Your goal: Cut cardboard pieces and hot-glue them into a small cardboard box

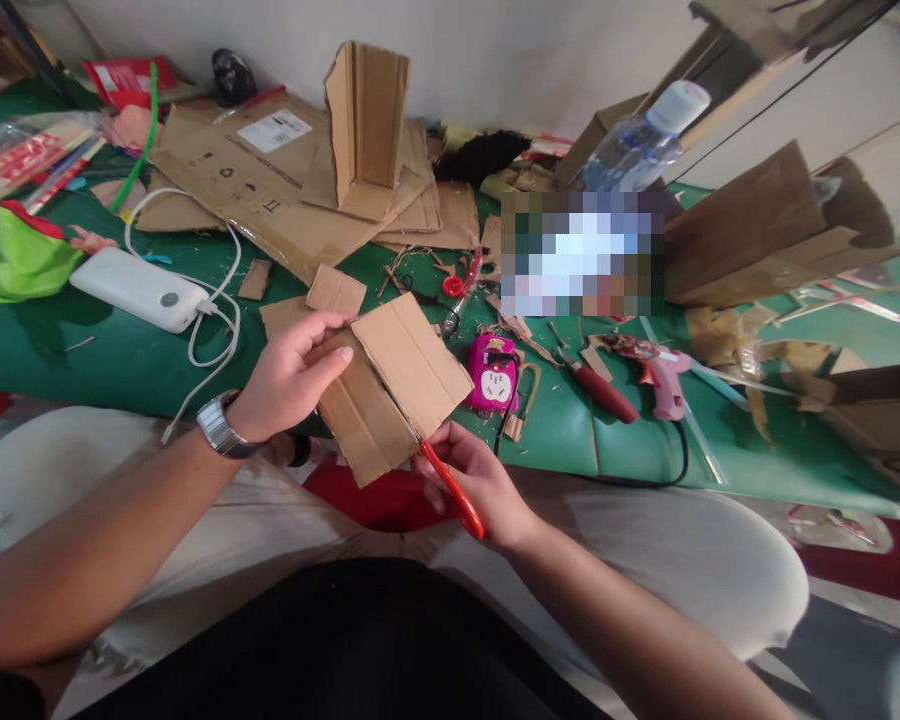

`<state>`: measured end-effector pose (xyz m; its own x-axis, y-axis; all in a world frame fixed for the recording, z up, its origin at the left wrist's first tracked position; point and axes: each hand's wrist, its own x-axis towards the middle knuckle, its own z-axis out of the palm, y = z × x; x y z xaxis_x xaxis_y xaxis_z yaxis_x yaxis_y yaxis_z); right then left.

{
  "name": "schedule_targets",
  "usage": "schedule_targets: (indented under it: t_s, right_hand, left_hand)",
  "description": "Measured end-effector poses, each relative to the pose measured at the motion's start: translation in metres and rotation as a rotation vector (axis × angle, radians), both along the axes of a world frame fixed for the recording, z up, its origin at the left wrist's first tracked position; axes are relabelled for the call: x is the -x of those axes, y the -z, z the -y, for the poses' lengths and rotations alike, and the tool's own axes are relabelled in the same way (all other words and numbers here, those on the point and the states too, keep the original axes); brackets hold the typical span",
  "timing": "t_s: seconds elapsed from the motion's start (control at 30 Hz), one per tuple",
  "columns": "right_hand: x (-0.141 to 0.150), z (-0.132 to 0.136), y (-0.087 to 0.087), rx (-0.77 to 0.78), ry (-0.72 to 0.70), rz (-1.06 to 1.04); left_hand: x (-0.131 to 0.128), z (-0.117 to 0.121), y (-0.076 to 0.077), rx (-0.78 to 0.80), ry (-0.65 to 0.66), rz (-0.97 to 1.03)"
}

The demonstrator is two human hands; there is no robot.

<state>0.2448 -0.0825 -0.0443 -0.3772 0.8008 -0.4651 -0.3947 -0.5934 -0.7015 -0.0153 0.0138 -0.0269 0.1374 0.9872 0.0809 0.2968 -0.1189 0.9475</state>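
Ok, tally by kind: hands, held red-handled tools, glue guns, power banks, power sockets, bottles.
Hands (left hand, right hand): 2
Held red-handled tools: 1
Glue guns: 1
Power banks: 1
Power sockets: 1
Bottles: 1
Total: 7

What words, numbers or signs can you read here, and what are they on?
No words or numbers are clear enough to read.
Flat cardboard: a recycling sign and an umbrella sign; its printed line is too blurred.
White label on that cardboard: too small.
Red packet: too blurred.
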Motion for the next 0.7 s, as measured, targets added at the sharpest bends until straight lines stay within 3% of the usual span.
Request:
schedule_targets:
  t_s: [0.27,0.7]
  right_hand:
    - [0.0030,0.0040,0.0025,0.012,0.023,-0.054]
    - [0.0052,0.0086,0.0052,-0.052,0.011,0.010]
  left_hand:
    - [0.0018,-0.0013,0.0058,-0.121,0.005,-0.115]
    - [0.0029,-0.0042,0.0092,-0.105,0.054,-0.062]
